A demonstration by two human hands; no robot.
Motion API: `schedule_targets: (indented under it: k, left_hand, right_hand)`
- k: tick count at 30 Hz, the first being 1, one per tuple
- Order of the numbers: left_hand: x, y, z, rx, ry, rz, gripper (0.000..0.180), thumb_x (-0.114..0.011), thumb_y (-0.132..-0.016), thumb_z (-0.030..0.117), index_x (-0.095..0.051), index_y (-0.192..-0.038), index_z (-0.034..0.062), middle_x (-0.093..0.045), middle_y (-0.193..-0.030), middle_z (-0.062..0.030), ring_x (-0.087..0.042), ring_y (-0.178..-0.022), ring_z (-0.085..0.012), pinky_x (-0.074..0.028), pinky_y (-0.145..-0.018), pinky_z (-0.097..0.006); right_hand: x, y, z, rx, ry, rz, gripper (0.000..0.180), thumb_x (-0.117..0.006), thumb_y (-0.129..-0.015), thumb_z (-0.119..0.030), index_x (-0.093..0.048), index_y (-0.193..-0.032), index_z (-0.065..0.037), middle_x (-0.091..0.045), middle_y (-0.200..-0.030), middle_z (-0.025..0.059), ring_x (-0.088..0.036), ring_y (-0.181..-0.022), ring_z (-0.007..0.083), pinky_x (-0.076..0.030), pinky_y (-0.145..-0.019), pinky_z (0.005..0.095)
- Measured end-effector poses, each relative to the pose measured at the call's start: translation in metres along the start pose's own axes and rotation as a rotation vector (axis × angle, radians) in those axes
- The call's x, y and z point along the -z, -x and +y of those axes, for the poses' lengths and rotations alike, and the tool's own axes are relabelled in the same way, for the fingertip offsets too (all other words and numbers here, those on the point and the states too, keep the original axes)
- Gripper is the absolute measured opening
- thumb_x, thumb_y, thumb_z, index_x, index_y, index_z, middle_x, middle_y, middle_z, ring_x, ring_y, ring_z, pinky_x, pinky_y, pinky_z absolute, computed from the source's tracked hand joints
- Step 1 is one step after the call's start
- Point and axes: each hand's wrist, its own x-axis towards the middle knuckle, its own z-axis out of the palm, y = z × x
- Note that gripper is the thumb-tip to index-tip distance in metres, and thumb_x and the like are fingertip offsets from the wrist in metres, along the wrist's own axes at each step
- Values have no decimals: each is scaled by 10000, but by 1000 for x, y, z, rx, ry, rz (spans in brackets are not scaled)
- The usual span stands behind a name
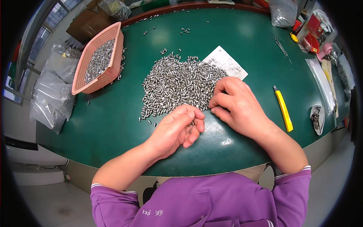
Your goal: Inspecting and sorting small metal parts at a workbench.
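Note:
A wide pile of small silvery metal pieces, short and cylindrical (181, 81), is spread on the green table in front of me. At the pile's near edge my left hand (179, 128) is cupped, palm turned up, with its fingers curled around a few of the metal pieces. My right hand (232, 104) rests at the pile's right edge, thumb and fingertips drawn together; whatever lies between them is too small to make out. A white printed card (227, 62) sticks out from under the pile's far right side.
A pink plastic basket (102, 83) of similar pieces stands at the left, beside filled clear bags (53, 96). On the right lie a yellow utility knife (283, 110), a small dish of dark parts (317, 119) and thin wires (281, 46). A raised rim (211, 6) borders the green table's far side.

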Motion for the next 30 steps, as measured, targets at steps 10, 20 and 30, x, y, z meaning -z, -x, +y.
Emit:
schedule_targets:
  k: [10, 20, 30]
  left_hand:
    - [-1, 0, -1, 4, -11, 1, 216, -383, -1007, 217, -505, -1043, 42, -561, -865, -79, -492, -602, -104, -380, -493, -224]
    - [-2, 1, 1, 42, -38, -14, 146, -439, -990, 177, -504, -1048, 60, -559, -864, -59, -500, -576, -85, -381, -454, -212]
    - [-5, 2, -1, 72, -149, 24, 138, -475, -980, 163, -487, -1063, 54, -563, -854, -57, -509, -573, -86, -394, -450, -217]
  right_hand:
    - [4, -1, -1, 28, 67, -42, 155, -723, -663, -79, -629, -785, -99, -531, -940, 41, -534, -1018, 249, -419, -861, 394]
    - [4, -3, 2, 102, 3, -62, 171, -699, -701, -109, -586, -822, -64, -534, -1005, 70, -517, -1060, 275, -420, -896, 415]
    - [0, -6, -7, 190, -208, 14, 184, -723, -697, -108, -612, -842, -88, -538, -1007, 67, -532, -1039, 288, -440, -872, 406]
